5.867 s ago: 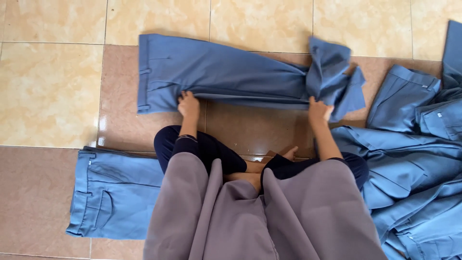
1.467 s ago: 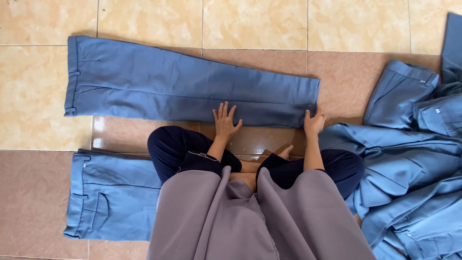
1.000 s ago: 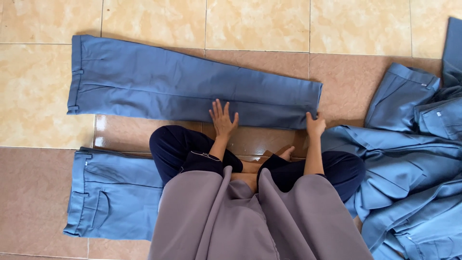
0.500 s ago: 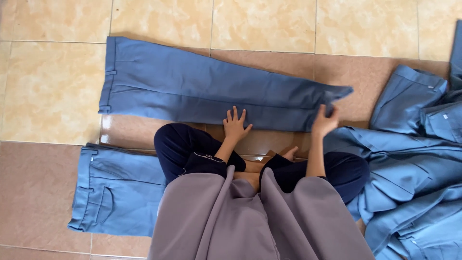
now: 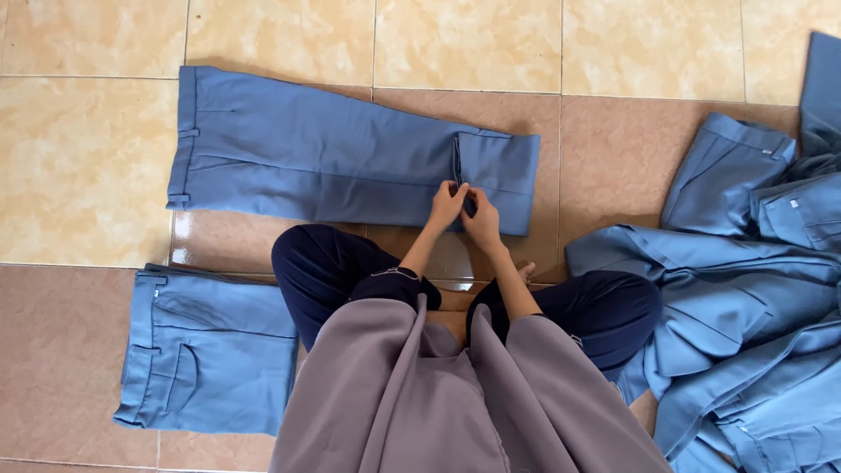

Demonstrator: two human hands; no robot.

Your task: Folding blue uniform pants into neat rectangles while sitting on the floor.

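Together, the fingers of the left hand (image 5: 447, 203) and right hand (image 5: 481, 217) are pinched on the folded-over hem of blue trousers (image 5: 350, 158) laid flat on the tiled floor (image 5: 88, 175); edges are best aligned squarely before the fold is pressed.

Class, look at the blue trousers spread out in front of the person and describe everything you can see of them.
The trousers are grey-blue woven cloth, lying flat on the tiled floor, legs stacked, waistband with belt loops at the left. The hem end is folded back over the legs at the right, forming a doubled panel. The left hand and right hand meet at the near edge of that fold, pinching it.
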